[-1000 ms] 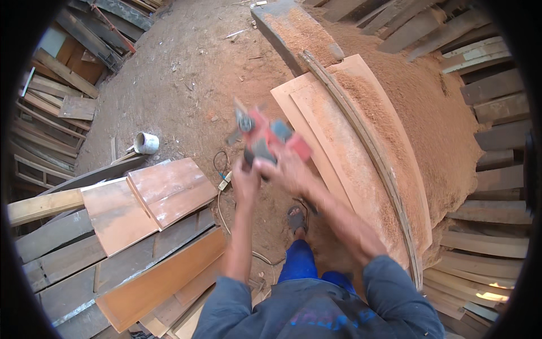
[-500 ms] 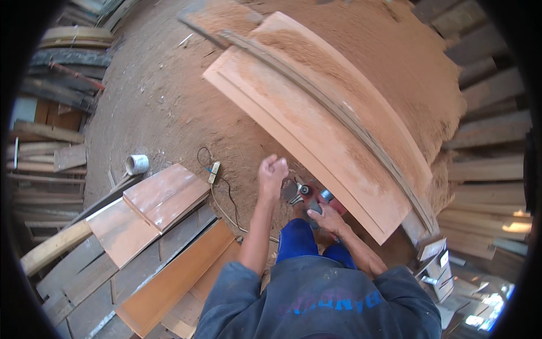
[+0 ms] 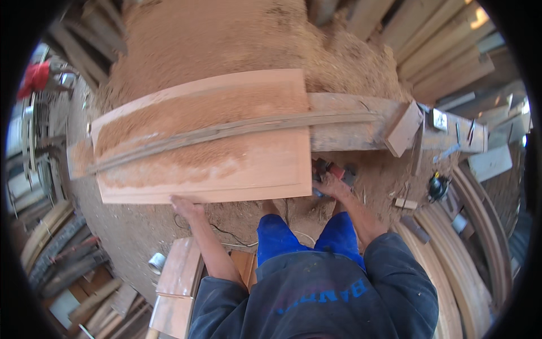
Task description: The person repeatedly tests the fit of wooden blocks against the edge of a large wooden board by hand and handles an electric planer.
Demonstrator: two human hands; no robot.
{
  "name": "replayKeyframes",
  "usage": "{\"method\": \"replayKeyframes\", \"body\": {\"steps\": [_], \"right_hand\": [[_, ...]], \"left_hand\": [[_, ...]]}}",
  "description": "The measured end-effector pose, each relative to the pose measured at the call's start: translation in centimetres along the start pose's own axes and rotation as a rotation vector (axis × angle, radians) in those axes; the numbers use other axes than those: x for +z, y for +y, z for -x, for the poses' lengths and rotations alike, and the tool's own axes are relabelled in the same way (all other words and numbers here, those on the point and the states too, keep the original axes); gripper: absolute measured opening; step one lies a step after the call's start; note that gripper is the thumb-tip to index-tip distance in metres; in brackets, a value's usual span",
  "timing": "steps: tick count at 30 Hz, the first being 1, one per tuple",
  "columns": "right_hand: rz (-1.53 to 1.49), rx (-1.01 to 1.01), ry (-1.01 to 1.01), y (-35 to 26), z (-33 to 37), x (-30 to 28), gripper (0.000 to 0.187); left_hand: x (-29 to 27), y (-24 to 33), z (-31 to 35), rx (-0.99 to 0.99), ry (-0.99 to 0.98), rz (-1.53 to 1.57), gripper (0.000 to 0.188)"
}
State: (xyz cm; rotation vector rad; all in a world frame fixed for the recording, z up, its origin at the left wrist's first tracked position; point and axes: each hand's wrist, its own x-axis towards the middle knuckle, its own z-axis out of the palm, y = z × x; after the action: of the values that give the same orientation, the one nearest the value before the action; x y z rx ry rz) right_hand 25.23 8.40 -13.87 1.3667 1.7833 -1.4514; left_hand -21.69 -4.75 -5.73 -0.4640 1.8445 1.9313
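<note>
Shifted from midair, the left hand [image 3: 191,209] touches the near edge of an arched, pinkish wooden panel [image 3: 276,164], its fingers' grip unclear; the right hand [image 3: 334,187] alone clasps a red-and-black power tool [image 3: 337,172]. Beyond the left fingers, the panel's long axis runs left to right, arched edge facing away.

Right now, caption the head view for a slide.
Left hand at edge of sawdust-strewn wooden panel, right hand holding red power tool.
</note>
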Motion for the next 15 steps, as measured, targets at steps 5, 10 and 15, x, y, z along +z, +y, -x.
{"method": "replayKeyframes", "body": {"steps": [5,10,15], "right_hand": [[-0.031,0.118,0.145,9.7,-3.3,-2.1,0.071],[-0.070,0.201,0.143,19.0,-7.5,0.1,0.069],[-0.115,0.295,0.160,25.8,-10.3,2.9,0.066]], "left_hand": [[4.2,-0.5,1.5,0.104,0.297,-0.340,0.067],[4.7,0.3,3.4,0.242,0.199,-0.385,0.058],[-2.6,1.3,-3.2,0.456,-0.187,-0.826,0.057]]}}
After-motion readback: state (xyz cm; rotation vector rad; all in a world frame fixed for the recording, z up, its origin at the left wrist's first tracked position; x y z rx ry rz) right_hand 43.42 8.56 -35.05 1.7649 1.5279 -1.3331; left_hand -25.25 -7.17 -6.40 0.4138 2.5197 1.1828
